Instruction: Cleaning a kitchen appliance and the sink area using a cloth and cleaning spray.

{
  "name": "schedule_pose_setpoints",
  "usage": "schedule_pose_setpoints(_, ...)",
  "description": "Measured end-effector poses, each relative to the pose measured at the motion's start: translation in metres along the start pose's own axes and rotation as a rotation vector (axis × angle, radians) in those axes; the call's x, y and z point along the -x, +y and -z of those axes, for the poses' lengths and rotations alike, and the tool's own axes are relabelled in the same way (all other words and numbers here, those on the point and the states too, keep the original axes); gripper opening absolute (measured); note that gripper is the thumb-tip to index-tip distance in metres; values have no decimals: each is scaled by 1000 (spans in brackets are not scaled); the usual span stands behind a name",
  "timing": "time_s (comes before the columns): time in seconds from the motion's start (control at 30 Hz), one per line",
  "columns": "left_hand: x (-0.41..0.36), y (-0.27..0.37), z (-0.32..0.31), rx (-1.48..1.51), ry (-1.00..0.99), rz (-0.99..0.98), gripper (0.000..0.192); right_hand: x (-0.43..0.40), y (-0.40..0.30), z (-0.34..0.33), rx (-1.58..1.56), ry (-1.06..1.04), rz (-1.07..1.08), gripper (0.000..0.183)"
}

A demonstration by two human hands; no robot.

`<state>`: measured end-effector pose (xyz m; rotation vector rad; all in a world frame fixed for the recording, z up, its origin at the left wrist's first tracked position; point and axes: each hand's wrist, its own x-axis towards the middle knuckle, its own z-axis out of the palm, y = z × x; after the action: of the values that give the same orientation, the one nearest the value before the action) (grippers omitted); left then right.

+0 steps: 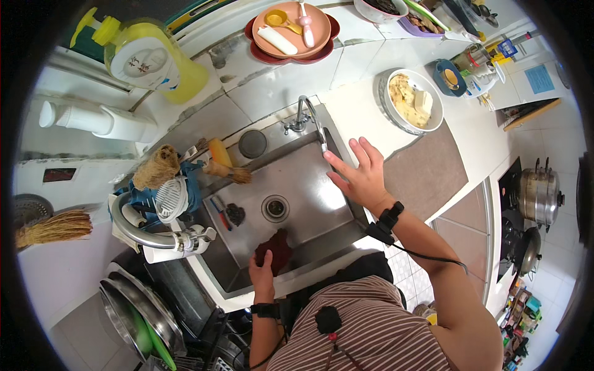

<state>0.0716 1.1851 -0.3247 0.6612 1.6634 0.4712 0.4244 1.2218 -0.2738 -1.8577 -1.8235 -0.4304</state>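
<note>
My left hand [262, 274] grips a dark red cloth [277, 250] at the front of the stainless steel sink [306, 195]. Above the sink's right side, my right hand [359, 178] is spread and holds nothing. Its index fingertip is close to the spout end of the chrome tap [301, 120]; whether it touches is hard to tell. Left of the drain [275, 208] lie a brush with a red and blue handle [221, 212] and a dark scouring pad [235, 214]. No water stream can be made out under the spout.
A white bowl of food [434, 121] stands on the counter beside a brown mat [424, 169]. Left of the sink, a second curved tap [121, 213] rises near a blue caddy [190, 181]. A yellow soap bottle [185, 76] and stacked plates [320, 14] sit along the ledge.
</note>
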Motion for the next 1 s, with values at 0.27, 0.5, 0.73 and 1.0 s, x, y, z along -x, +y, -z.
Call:
schedule_pose_setpoints(0.27, -2, 4, 0, -31, 51, -35, 57, 2, 4, -7, -10, 16, 63, 59)
schedule_pose_setpoints(0.5, 8, 13, -7, -67, 95, -41, 57, -4, 12, -10, 18, 59, 115, 58)
schedule_pose_setpoints(0.73, 4, 10, 2, 26, 20, -44, 61, -6, 8, -2, -30, 27, 50, 61)
schedule_pose_setpoints(1.0, 1, 10, 0, 67, 0, -23, 66, 1, -34, 2, -374, -79, -291, 70)
